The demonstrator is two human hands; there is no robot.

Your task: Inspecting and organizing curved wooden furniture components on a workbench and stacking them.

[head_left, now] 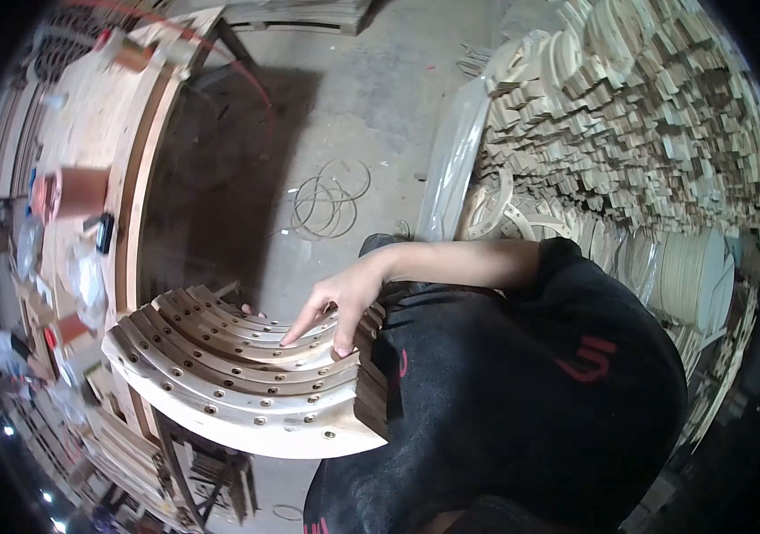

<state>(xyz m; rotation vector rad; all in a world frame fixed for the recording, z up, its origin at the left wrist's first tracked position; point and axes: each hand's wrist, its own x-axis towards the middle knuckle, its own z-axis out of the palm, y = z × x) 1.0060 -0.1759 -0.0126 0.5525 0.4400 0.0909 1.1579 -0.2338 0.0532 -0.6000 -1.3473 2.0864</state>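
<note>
A stack of curved wooden segments (246, 418), pale and set with rows of round metal-rimmed holes, lies side by side in front of my dark shirt. From above, my right hand (349, 294) reaches onto it, fingers spread, with the index finger and thumb touching the wood near the end closest to my body. Fingertips of my left hand (255, 311) show at the stack's far inner edge; the rest of that hand and its arm are hidden beneath the wood. The stack's left end is beside the edge of a wooden workbench.
The workbench (73, 133) along the left carries a reddish-brown container (81, 191), a small black object (105, 233) and clear plastic bags. Thin wire-like rings (331, 200) lie on the concrete floor. Piled curved wooden pieces (611, 125) and plastic sheeting (455, 160) stand at right.
</note>
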